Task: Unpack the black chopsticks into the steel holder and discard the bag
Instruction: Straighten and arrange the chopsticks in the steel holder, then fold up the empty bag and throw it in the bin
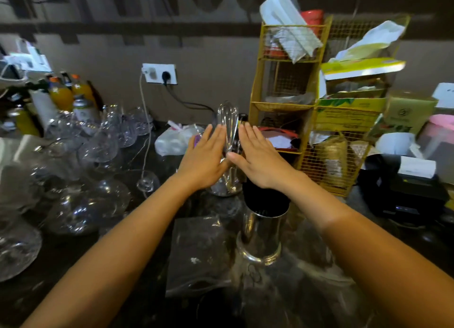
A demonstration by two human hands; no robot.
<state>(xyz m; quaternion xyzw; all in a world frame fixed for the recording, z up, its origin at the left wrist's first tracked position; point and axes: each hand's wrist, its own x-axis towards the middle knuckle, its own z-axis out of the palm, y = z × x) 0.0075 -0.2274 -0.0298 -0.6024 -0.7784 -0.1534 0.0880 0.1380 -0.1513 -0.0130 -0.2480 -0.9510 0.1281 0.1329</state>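
Steel holder with black chopsticks on a dark counter, two flat hands above it.

Clear glass goblets (98,146) stand at the left. The left hand (205,159) is flat, fingers straight and together, holding nothing; a metal wire whisk (228,121) shows between the hands. The right hand (258,159) is also flat and empty, over the bundle of black chopsticks (265,200), which stands in the shiny steel cylinder holder (260,237). A clear plastic bag (199,254) lies just left of the holder. A yellow wire rack (282,101) stands further right.
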